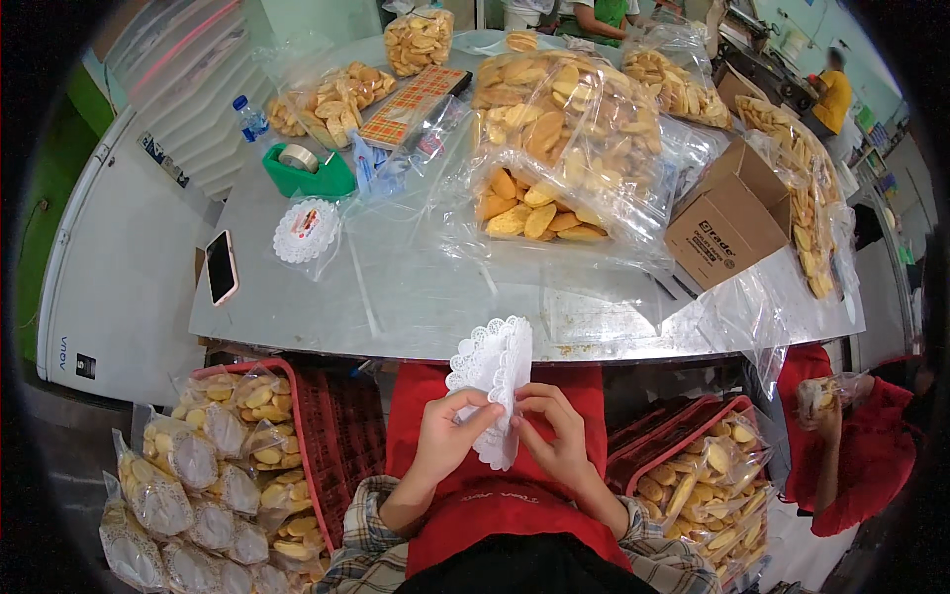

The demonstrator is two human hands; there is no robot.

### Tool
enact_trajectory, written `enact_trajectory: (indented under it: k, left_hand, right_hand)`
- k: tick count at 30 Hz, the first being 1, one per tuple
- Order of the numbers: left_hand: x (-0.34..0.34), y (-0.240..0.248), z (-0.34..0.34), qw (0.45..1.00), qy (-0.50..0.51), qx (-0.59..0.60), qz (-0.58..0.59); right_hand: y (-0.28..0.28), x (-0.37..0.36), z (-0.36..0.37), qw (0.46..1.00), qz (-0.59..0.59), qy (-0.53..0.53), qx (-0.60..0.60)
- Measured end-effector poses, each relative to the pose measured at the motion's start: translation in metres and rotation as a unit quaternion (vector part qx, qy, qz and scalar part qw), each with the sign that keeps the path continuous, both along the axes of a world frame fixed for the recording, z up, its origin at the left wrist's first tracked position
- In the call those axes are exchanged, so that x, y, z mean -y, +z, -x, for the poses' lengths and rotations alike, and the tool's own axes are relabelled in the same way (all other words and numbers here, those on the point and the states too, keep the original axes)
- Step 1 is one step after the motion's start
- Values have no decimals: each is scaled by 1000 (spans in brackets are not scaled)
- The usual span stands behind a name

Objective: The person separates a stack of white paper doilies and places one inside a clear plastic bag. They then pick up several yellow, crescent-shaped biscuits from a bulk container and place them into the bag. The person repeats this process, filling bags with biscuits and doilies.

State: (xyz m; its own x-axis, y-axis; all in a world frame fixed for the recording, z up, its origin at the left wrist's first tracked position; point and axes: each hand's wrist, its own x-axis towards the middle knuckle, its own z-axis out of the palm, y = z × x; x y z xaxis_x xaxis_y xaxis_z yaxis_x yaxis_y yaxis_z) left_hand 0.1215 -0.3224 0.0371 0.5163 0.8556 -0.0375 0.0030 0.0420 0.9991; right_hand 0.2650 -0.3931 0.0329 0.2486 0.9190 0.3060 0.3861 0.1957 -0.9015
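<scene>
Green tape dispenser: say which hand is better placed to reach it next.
Left hand, probably: the tape dispenser stands forward and left, farther from the right hand. Both hands grip lace doily paper.

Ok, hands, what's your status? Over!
Left hand and right hand: both on the white lacy doily. Doily: folded or layered, can't tell which. Nothing blocking; cardboard box sits beyond, on table.

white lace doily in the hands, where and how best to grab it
Probably pinch the white lace doily lightly by its top edge, coming from the table side: that scalloped part stands free and looks thin, while the left hand and right hand hold its lower half.
</scene>
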Motion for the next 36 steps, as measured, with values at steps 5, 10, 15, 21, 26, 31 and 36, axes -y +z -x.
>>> enact_trajectory:
  k: [5, 10, 15, 21, 26, 31, 36]
  left_hand:
    - [0, 5, 0, 999, -8, -30, -13]
    - [3, 3, -3, 996, -27, -63, -52]
    - [6, 6, -10, 991, -49, -57, -112]
    - [0, -1, -7, 995, -41, -68, -60]
    - [7, 9, -12, 996, -28, -82, -38]
    - [2, 8, -13, 990, -76, -92, -79]
    - [-1, -2, -9, 994, -91, -65, 21]
  right_hand:
    - [5, 1, 0, 999, -1, -7, -38]
    - [1, 5, 0, 992, 35, -13, -117]
    - [-6, 5, -4, 988, 48, -53, -137]
    - [-3, 4, -3, 989, 46, -28, -139]
    - [-3, 6, -2, 990, 61, -19, -126]
    - [-6, 7, -7, 986, 60, -34, -150]
    - [4, 8, -8, 986, 62, -45, -147]
